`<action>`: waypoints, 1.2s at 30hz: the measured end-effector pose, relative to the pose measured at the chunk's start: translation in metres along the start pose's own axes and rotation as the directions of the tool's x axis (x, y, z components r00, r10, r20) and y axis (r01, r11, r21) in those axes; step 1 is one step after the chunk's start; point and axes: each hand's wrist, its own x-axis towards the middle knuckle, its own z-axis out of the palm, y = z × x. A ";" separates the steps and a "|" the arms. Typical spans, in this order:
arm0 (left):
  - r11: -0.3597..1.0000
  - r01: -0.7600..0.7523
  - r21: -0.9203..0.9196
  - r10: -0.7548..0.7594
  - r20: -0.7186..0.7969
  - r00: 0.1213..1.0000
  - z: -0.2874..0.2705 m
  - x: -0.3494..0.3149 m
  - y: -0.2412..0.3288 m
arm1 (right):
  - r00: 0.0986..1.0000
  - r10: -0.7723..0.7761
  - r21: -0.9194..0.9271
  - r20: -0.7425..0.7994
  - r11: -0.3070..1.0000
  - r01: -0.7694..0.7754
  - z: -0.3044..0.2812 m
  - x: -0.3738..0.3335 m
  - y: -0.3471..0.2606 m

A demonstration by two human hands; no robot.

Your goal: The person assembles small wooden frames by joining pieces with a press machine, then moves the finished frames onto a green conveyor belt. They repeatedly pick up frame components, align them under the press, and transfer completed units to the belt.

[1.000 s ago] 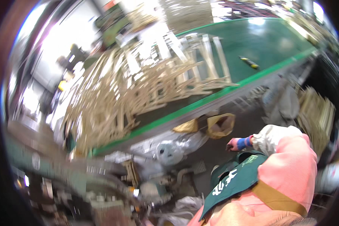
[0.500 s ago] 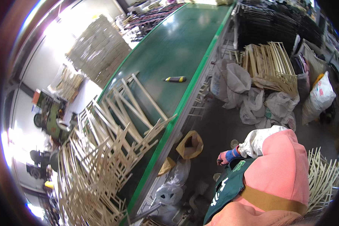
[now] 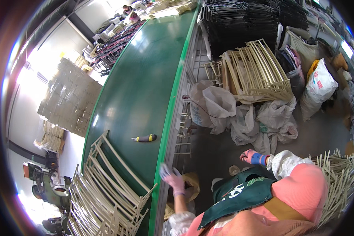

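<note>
My left hand (image 3: 172, 180), in a pale pink and grey glove, reaches to the green edge of the conveyor belt (image 3: 145, 70). Its fingers are stretched out, their tips blurred, with no object seen in them. To the right, away from the belt, my right hand (image 3: 252, 157) hangs over the floor in a pink and blue glove. Its fingers are curled and nothing shows in them. Cream-coloured barred frames (image 3: 118, 177) lie piled on the near part of the belt. Beyond them rests a black and yellow hand tool (image 3: 146, 138) with a short pale tip.
An open brown bag (image 3: 192, 181) stands beside the belt, beneath my left hand. Whitish sacks (image 3: 218, 103) and another frame stack (image 3: 257, 72) are on the right. Pale rods (image 3: 336, 185) fill a rack by my right arm. A person (image 3: 126, 9) is at the far end.
My left hand has come into view at the belt's edge. The view has shifted; the frames and tool appear lower and farther left. My right hand remains away from the belt, fingers curled.
</note>
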 end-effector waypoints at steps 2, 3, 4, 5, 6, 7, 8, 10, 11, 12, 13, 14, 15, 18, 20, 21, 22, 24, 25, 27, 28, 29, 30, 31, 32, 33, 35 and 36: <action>0.979 0.160 -0.125 -0.172 -0.099 0.980 0.047 0.084 -0.011 | 0.995 0.063 0.071 -0.075 0.996 -0.057 -0.011 0.005 0.027; 0.953 0.265 -0.150 -0.285 -0.136 0.949 0.067 0.119 -0.016 | 0.993 0.040 0.083 -0.115 0.996 -0.030 -0.011 0.004 0.039; 0.871 0.448 -0.202 -0.466 -0.053 0.883 0.082 0.147 -0.023 | 0.987 0.046 0.080 -0.153 0.996 -0.034 -0.010 0.006 0.049; 0.776 0.587 -0.232 -0.603 0.001 0.798 0.101 0.179 -0.028 | 0.969 -0.063 0.055 -0.237 0.995 0.078 -0.008 0.002 0.058; 0.695 0.673 -0.252 -0.688 0.039 0.725 0.118 0.203 -0.028 | 0.961 -0.073 -0.025 -0.265 0.997 0.069 -0.004 0.003 0.064; 0.680 0.725 -0.110 -0.723 0.061 0.688 0.135 0.227 -0.028 | 0.972 -0.093 0.072 -0.215 0.991 0.111 -0.005 -0.003 0.071; 0.687 0.724 0.062 -0.727 0.072 0.683 0.147 0.235 -0.027 | 0.990 0.057 0.082 -0.126 0.996 -0.047 -0.002 -0.003 0.074; 0.704 0.630 0.327 -0.692 0.117 0.713 0.168 0.251 -0.030 | 0.992 0.116 0.071 -0.055 0.991 -0.112 -0.006 -0.004 0.078; 0.753 0.596 0.279 -0.642 0.112 0.758 0.177 0.260 -0.034 | 0.984 0.180 0.060 -0.013 0.982 -0.179 -0.009 -0.002 0.079; 0.785 0.563 0.260 -0.602 0.105 0.791 0.184 0.266 -0.040 | 0.980 0.199 0.125 -0.005 0.972 -0.197 -0.015 0.003 0.079; 0.805 0.531 0.264 -0.570 0.096 0.816 0.189 0.272 -0.048 | 0.940 0.332 0.131 0.079 0.931 -0.340 -0.020 0.011 0.077; 0.856 0.463 0.230 -0.488 0.066 0.870 0.194 0.279 -0.058 | 0.962 0.269 0.136 0.050 0.952 -0.273 -0.027 0.024 0.074; 0.898 0.399 0.188 -0.416 0.064 0.907 0.198 0.287 -0.068 | 0.965 0.257 0.110 0.057 0.959 -0.262 -0.034 0.040 0.070; 0.959 0.280 0.052 -0.283 0.065 0.957 0.210 0.317 -0.090 | 0.967 0.242 0.174 0.079 0.952 -0.252 -0.061 0.105 0.050; 0.982 0.183 -0.039 -0.180 0.080 0.980 0.223 0.338 -0.089 | 0.980 0.185 0.125 0.075 0.973 -0.193 -0.082 0.155 0.029; 0.982 0.184 -0.044 -0.176 0.143 0.974 0.231 0.351 -0.084 | 0.996 0.083 0.053 0.028 0.995 -0.084 -0.094 0.186 0.015; 0.988 0.117 -0.105 -0.102 0.138 0.985 0.243 0.366 -0.073 | 1.000 0.007 -0.033 0.008 0.999 -0.007 -0.106 0.218 0.001; 0.978 0.005 -0.207 0.026 0.150 0.988 0.271 0.395 -0.049 | 0.988 -0.146 -0.163 -0.048 0.977 0.137 -0.126 0.275 -0.030; 0.962 -0.031 -0.273 0.071 0.141 0.987 0.287 0.412 -0.038 | 0.875 -0.471 -0.548 -0.112 0.764 0.341 -0.134 0.304 -0.047; 0.967 -0.045 -0.251 0.073 0.104 0.992 0.312 0.438 -0.020 | 0.858 -0.489 0.124 -0.160 0.852 0.508 -0.155 0.349 -0.074; 0.982 -0.037 -0.187 0.055 0.091 0.994 0.322 0.448 -0.014 | 0.856 -0.450 0.075 -0.254 0.873 0.482 -0.162 0.358 -0.085; 0.997 -0.008 -0.082 0.016 0.097 0.995 0.330 0.458 -0.010 | 0.836 -0.423 -0.110 -0.350 0.905 0.412 -0.169 0.367 -0.099; 0.999 0.010 -0.047 -0.007 0.065 0.998 0.333 0.462 -0.009 | 0.891 -0.329 -0.102 -0.314 0.944 0.313 -0.177 0.374 -0.112; 0.999 0.035 -0.004 -0.034 0.031 0.999 0.335 0.467 -0.007 | 0.904 -0.298 -0.110 -0.307 0.954 0.277 -0.187 0.385 -0.126; 0.996 0.090 -0.025 -0.089 0.022 0.996 0.334 0.468 -0.008 | 0.916 -0.260 -0.187 -0.307 0.960 0.210 -0.196 0.406 -0.145; 0.988 0.148 -0.048 -0.147 0.037 0.988 0.332 0.469 -0.008 | 0.916 -0.243 -0.277 -0.318 0.948 0.155 -0.204 0.427 -0.162; 0.991 0.093 -0.092 -0.100 -0.077 0.992 0.328 0.469 -0.009 | 0.875 -0.295 -0.373 -0.383 0.916 0.146 -0.228 0.485 -0.196; 0.982 0.166 -0.092 -0.168 -0.016 0.986 0.328 0.470 -0.007 | 0.844 -0.314 -0.330 -0.434 0.928 0.176 -0.240 0.522 -0.212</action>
